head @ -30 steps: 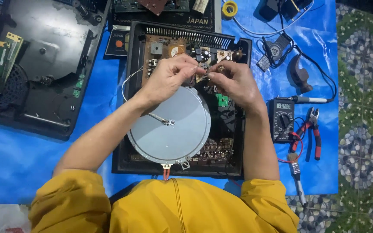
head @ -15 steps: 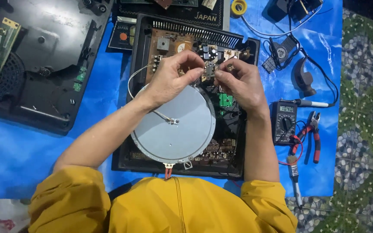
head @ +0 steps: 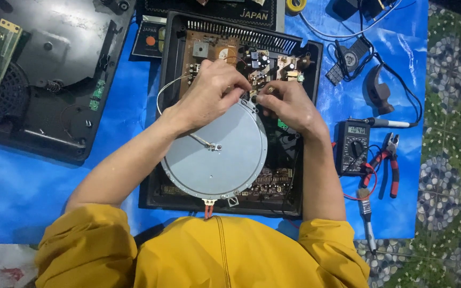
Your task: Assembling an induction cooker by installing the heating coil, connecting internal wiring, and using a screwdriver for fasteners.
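Note:
An opened black appliance case [head: 166,64] lies on a blue sheet, with a brown circuit board [head: 209,48] at its far end and a round grey metal disc [head: 220,154] over its near half. My left hand [head: 209,96] and my right hand [head: 286,104] meet at the disc's far rim, fingertips pinched on a small part between board and disc; what they hold is too small to tell. A thin white wire [head: 166,88] loops out to the left of my left hand. Yellow sleeves cover my upper arms.
A second dismantled black housing [head: 54,69] with green boards lies at left. At right are a multimeter [head: 352,146], red-handled pliers [head: 390,162], a soldering iron [head: 388,124], a screwdriver [head: 368,221], black cables and a yellow tape roll [head: 296,4]. Patterned floor borders the sheet.
The view has shifted slightly, so the case sits a little lower in frame. Both hands stay pinched together at the disc's far rim with only small finger movement.

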